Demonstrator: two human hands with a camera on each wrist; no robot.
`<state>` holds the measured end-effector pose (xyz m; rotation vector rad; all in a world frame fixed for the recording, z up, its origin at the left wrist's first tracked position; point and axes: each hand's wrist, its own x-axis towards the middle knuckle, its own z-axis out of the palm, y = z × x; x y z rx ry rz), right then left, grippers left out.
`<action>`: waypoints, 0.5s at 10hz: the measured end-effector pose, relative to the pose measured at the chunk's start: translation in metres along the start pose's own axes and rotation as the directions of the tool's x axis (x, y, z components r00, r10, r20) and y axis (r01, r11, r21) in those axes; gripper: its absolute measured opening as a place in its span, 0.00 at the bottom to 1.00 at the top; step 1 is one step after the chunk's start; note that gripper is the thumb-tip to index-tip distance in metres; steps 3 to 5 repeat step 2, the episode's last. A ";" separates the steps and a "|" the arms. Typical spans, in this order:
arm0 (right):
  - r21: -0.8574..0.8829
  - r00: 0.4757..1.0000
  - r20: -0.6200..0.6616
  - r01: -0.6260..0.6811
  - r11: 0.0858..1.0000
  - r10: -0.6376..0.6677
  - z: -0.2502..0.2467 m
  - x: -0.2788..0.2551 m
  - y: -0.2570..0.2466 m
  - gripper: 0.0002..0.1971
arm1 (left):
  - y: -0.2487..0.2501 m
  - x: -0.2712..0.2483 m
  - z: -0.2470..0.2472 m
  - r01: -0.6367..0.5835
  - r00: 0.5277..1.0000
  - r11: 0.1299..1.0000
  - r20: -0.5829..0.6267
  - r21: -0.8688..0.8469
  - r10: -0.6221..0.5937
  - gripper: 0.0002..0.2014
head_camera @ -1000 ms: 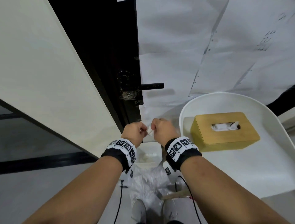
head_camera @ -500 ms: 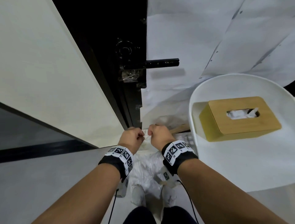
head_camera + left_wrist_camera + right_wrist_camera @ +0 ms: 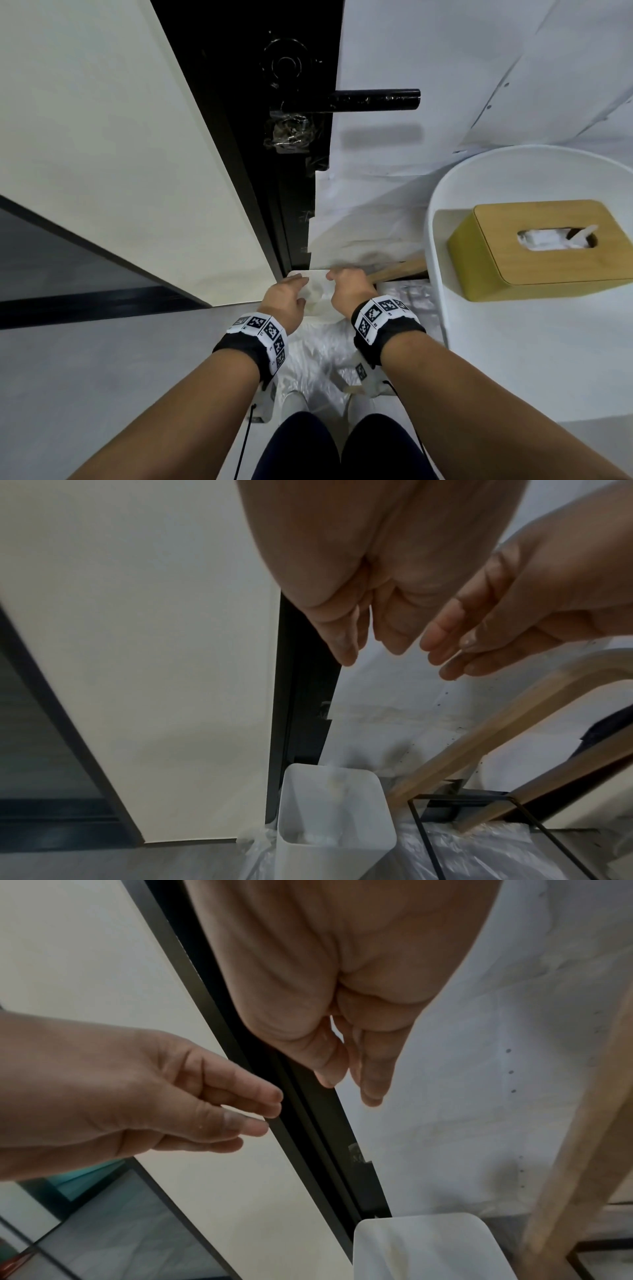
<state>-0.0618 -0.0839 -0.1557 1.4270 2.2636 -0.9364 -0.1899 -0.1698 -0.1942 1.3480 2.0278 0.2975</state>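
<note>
Both my hands hang over a white rectangular bin on the floor by the door frame. My left hand has its fingers loose and pointing down, with nothing in them. My right hand is just beside it, and its fingers are likewise relaxed and empty. A pale blurred scrap shows just inside the bin's mouth, below the hands. In the right wrist view the bin lies below my fingertips.
A black door with a lever handle stands ahead, with paper-covered wall to its right. A white round seat on wooden legs carries a wooden tissue box. Clear plastic sheeting lies by my white shoes.
Both hands pinched a small white scrap between them at chest height. They have lowered over the bin and let go, and the scrap has dropped.
</note>
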 end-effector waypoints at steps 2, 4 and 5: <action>0.050 0.993 -0.116 0.038 0.998 -0.032 -0.005 -0.003 0.002 0.20 | 0.000 -0.004 -0.015 0.005 0.998 1.000 -0.068 -0.027 -0.007 0.23; 0.050 0.993 -0.116 0.038 0.998 -0.032 -0.005 -0.003 0.002 0.20 | 0.000 -0.004 -0.015 0.005 0.998 1.000 -0.068 -0.027 -0.007 0.23; 0.050 0.993 -0.116 0.038 0.998 -0.032 -0.005 -0.003 0.002 0.20 | 0.000 -0.004 -0.015 0.005 0.998 1.000 -0.068 -0.027 -0.007 0.23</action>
